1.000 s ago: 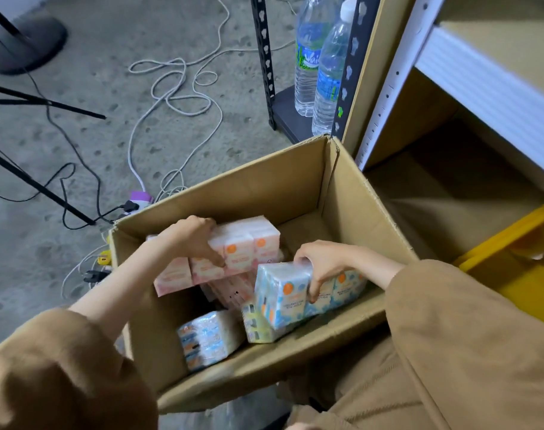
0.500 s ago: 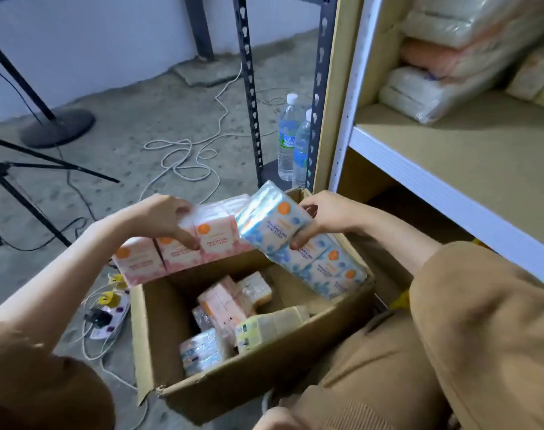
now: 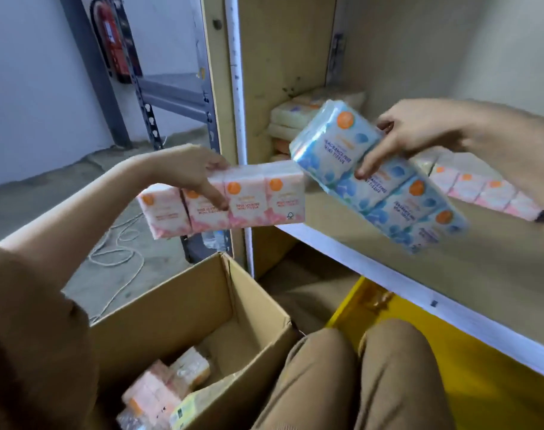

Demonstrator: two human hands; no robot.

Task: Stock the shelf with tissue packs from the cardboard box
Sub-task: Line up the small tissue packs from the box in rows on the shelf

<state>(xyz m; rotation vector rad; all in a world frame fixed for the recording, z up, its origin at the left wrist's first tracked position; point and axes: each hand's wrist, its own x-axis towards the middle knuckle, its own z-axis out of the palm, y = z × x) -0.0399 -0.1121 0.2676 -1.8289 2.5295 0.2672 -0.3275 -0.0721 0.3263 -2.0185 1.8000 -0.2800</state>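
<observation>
Head view: hands apart, each gripping a pack.
Left hand [image 3: 190, 169]: pink pack [image 3: 249, 200], level, left of shelf [image 3: 497, 259].
Right hand [image 3: 404, 135]: blue pack [image 3: 373, 181], tilted, over shelf; nearer it.

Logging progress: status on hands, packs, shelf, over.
Left hand grips pink pack, right hand grips blue pack. Both packs in the air at the shelf, not set down. Stocked packs sit further back; front bare.

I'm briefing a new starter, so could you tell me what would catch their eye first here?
The blue tissue pack tilts in the right hand over the shelf, beside the pink tissue pack held level in the left hand. Below sits the open cardboard box with more packs inside.
</observation>
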